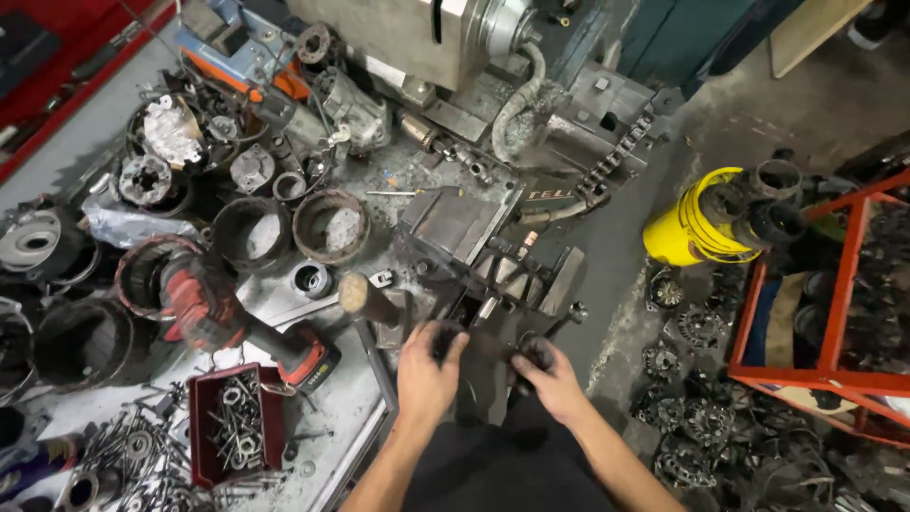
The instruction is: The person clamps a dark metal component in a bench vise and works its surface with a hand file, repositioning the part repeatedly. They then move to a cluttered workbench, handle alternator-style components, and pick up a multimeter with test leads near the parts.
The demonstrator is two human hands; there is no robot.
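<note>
Cluttered worktop [351,398] at 9 o'clock: red bin of loose fasteners [232,422] near the lower left, red cordless impact driver [237,318] lying on its side just above it, with open stator rings [327,226] toward 11 o'clock. Wooden-handled hammer [365,299] resting just beside the driver, at 10 o'clock from the left hand. Left hand [427,370] closed around the near end of a dark, greasy rotor-like part [483,346]; right hand [550,379] closed on the opposite end, fingers wrapped. Both hands clamped on the same part, a short way apart, held at the worktop's edge just below centre frame. Exact form of the part hard to tell under grime and fingers. Judged state of work: part picked up and gripped, no tool applied, no visible separation of its pieces; disassembly or inspection apparently at an early stage. Yellow cylinder [692,228] at 2 o'clock, red metal rack [834,303] at 3 o'clock, piled alternator parts [701,427] on the floor at 4 o'clock.
</note>
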